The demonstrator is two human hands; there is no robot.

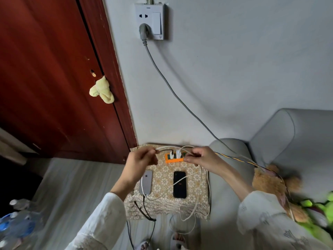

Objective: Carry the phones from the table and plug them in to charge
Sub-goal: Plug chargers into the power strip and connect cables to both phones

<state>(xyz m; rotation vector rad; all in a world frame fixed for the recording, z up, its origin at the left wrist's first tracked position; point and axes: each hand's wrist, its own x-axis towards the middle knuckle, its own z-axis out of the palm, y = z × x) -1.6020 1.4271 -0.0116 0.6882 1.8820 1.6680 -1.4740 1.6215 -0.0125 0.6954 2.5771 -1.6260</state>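
Standing over a small stand draped in a patterned cloth [163, 184], with two phones lying flat on it: a silver phone [146, 181] face down on the left, partly hidden behind the left wrist, and a black phone [179, 184] on the right, well apart from it. Pinching a white cable [173, 147] in both hands above the stand: left hand [139, 160] with fingers curled and fingertips closed on the cable, right hand [201, 157] nipping it between thumb and fingers just beside the orange power strip [173, 158]. Counting two white chargers sitting in that strip, one grey lead [173, 91] running up to the wall socket [150, 21], and several loose cables, white and dark, trailing over the cloth and off the front edge; exact number impossible to tell in the tangle. Judging the phones rigid, smooth, likely slippery and breakable if dropped, so best gripped by the long edges; judging the cable light and floppy, best held close behind its plug for steering into the port.
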